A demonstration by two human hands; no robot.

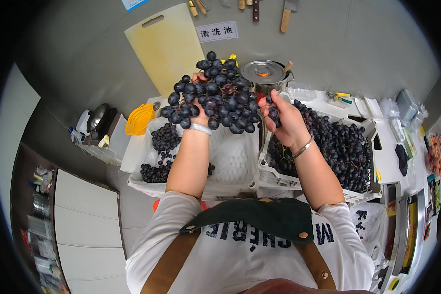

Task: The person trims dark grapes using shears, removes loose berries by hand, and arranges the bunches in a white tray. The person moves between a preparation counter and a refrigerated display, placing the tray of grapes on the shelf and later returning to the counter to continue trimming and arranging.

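Note:
A large bunch of dark grapes is held up by my left hand, which is mostly hidden behind the fruit. To its right, my right hand has its fingers curled around a few loose dark grapes. Under my left forearm stands a white crate lined with plastic and foam netting, with smaller bunches of grapes at its left side. Below my right forearm, a white plastic crate is heaped with dark grape bunches.
A yellow plastic basket sits left of the lined crate. Against the wall stand a cutting board and a lidded metal pot. Yellow-handled pruning shears and clear plastic containers lie at the back right. A bag with loose grapes is low on the right.

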